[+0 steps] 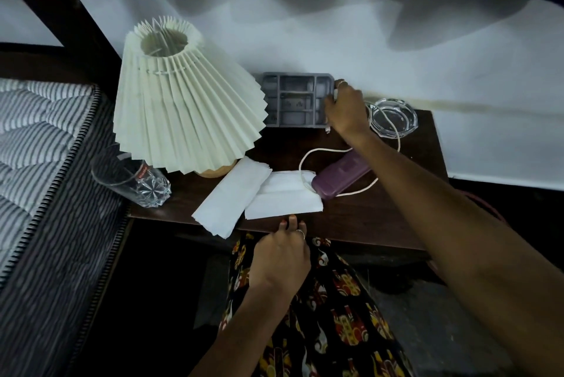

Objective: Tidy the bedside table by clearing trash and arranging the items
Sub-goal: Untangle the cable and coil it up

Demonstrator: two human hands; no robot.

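Note:
A dark wooden bedside table [375, 218] holds a pleated cream lamp [183, 111], a grey compartment organiser tray [297, 100] at the back, a clear glass ashtray [393, 117], a purple case [341, 176] with a white cable [323, 151] looped round it, and two folded white tissues [259, 193]. A drinking glass [134, 176] lies tipped at the left edge. My right hand [348, 108] grips the organiser's right end. My left hand [280, 251] rests at the table's front edge, fingertips just below the tissues, holding nothing.
A striped mattress [39, 144] lies to the left, close against the table. A white wall with blue curtain above runs behind. My patterned skirt [332, 315] and the dark floor are below the table's front edge.

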